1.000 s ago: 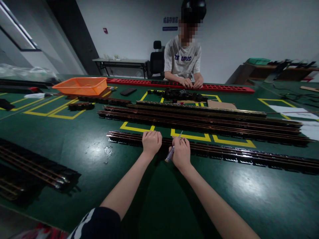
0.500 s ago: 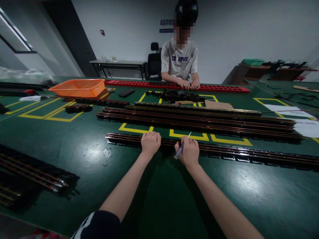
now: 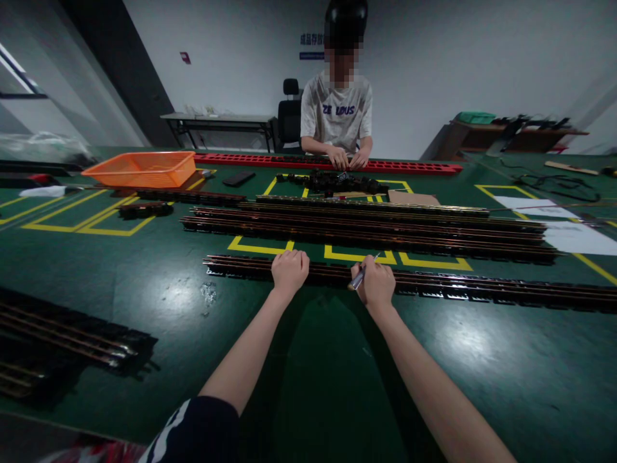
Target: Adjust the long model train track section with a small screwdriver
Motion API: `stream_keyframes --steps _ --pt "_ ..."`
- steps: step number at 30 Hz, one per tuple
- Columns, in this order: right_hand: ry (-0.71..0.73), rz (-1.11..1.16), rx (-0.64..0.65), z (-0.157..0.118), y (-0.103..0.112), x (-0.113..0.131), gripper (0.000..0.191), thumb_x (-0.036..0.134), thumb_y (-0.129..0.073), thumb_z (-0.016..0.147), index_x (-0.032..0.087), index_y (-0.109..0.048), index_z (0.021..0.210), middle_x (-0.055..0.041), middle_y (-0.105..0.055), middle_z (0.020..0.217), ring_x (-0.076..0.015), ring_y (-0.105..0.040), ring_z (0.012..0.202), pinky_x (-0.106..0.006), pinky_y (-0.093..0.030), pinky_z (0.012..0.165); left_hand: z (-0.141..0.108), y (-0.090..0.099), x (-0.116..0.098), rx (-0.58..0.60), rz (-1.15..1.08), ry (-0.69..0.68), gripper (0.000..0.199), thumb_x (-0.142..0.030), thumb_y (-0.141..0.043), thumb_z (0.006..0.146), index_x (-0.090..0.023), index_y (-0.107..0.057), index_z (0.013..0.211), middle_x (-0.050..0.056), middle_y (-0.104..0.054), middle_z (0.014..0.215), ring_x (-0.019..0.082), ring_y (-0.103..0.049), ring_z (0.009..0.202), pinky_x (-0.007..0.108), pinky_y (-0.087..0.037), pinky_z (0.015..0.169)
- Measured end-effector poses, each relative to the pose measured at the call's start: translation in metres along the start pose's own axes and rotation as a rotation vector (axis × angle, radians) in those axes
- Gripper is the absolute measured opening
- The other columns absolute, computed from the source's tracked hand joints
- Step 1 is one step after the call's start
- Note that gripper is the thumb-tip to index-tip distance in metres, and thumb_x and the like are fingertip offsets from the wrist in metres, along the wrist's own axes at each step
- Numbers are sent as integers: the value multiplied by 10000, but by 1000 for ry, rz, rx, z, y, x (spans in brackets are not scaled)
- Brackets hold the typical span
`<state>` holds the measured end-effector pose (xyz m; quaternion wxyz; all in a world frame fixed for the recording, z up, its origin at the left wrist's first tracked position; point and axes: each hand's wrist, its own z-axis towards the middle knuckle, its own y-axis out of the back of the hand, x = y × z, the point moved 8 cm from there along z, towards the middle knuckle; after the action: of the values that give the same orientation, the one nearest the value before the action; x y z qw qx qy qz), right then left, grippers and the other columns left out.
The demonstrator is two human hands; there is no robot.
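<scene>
Head view, tool (image 3: 357,280) in right grip (image 3: 380,283), dark strip (image 3: 448,286) beneath left grip (image 3: 290,271)

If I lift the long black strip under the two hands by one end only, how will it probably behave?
The long black strip would probably flex or sag somewhat, being so long and narrow. Its metallic-looking rods suggest noticeable weight. It seems unlikely to roll, as it lies flat on the table.

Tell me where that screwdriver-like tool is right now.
In the head view, the screwdriver-like tool is just right of centre, in the person's right hand, by the long dark strip where the left hand also is.
</scene>
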<state>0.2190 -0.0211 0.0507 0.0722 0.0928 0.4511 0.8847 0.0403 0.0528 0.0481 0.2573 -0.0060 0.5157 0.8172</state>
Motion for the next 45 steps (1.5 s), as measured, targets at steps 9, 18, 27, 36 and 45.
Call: stream_keyframes --steps 9,18,27,36,45 --pt "-31 35 60 -3 4 3 168 232 -404 826 147 -523 744 -90 -634 654 -188 -566 603 -282 -363 648 1 -2 3 49 47 33 478 -288 -260 911 -144 -658 687 86 -662 714 163 -606 655 260 -410 586" --pt "-9 140 -17 -7 5 4 134 241 -429 835 154 -509 772 -61 -635 658 -188 -597 641 -297 -375 707 -4 0 -3 68 60 38 483 -276 -235 925 -143 -663 747 83 -675 757 176 -619 713 288 -429 652" --pt "493 243 -25 -25 12 70 277 313 -422 895 90 -565 974 -115 -672 854 -206 -590 794 -318 -380 784 -11 6 -12 -11 121 -1 455 -232 -242 930 -128 -653 765 96 -668 764 189 -600 765 303 -428 699" --pt "439 157 59 -28 6 76 322 412 -469 875 107 -570 890 -102 -650 787 -221 -580 747 -334 -343 742 -25 8 -19 10 41 -35 408 -215 -287 924 -132 -632 722 95 -659 747 190 -576 750 325 -419 700" --pt "325 135 88 -24 7 76 399 507 -437 852 124 -546 831 -121 -634 750 -232 -571 706 -324 -338 671 -30 35 14 -1 -88 -83 313 -179 -339 906 -158 -641 827 40 -689 844 165 -602 835 322 -396 827"
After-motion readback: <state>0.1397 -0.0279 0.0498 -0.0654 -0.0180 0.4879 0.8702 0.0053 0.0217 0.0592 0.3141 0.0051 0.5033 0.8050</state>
